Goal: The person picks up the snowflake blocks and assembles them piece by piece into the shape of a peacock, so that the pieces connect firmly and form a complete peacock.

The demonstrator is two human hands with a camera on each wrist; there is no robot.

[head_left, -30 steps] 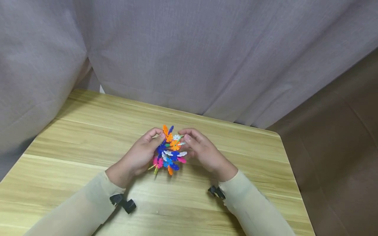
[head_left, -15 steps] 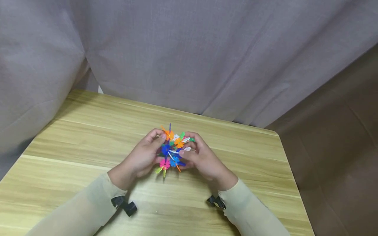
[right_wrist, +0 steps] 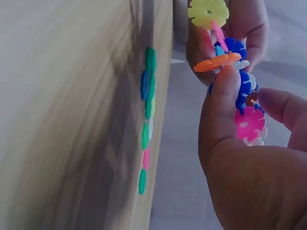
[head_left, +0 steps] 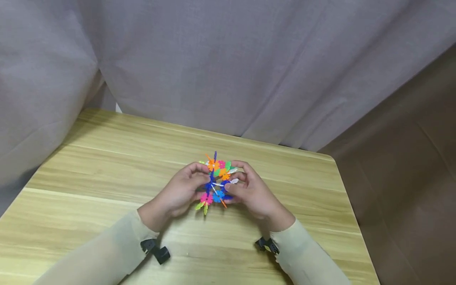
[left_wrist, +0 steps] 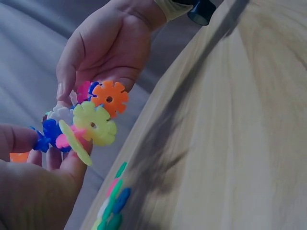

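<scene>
Grey curtain behind a wooden tabletop (head_left: 107, 166). Above its middle: cluster (head_left: 215, 180) of coloured snowflake discs, pinched between left hand (head_left: 179, 194) and right hand (head_left: 254, 194), fingers curled round it.

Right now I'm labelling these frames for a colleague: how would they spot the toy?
On the wooden table before the grey curtain, both hands meet. The left hand and right hand grip a snowflake-disc cluster, the only multicoloured thing.
</scene>
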